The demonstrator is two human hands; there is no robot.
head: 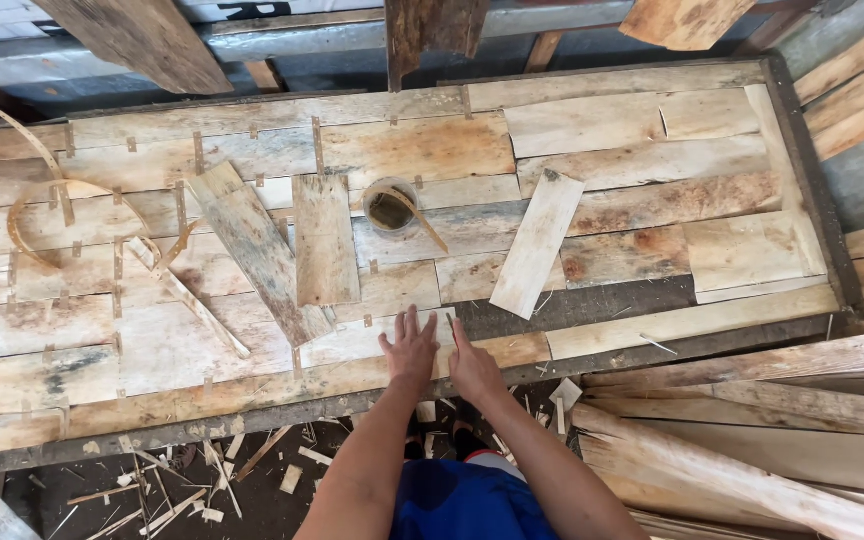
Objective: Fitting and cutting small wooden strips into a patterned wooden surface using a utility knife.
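A small round cup [390,206] stands near the middle of the veneer sheet [592,125], its inside dark, what it holds too dim to tell; a thin wooden stick [420,217] leans in it, one end inside and the other pointing out over the rim toward the person; no package or label shows anywhere on the bench. The sheet is pieced from many pale wood strips laid edge to edge inside a dark frame [820,190], with short tape tabs across the seams; three loose strips lie on top of it: a greyish strip [257,250] lying aslant left of the cup, a tan strip [325,240] just beside it and nearly upright in view, and a pale strip [538,243] tilted to the right of the cup, well apart from the other two. The left hand [412,350] lies flat on the sheet at its near edge, fingers spread and holding nothing; the right hand [472,365] rests just beside it, nearly touching, fingers together and straight, pointing away, also holding nothing; both press the strips below the cup, near a dark gap [512,315] in the sheet. A curled band [37,215] of thin wood lies at the far left; offcuts [202,480] litter the floor below; long boards [752,440] are stacked at the right.
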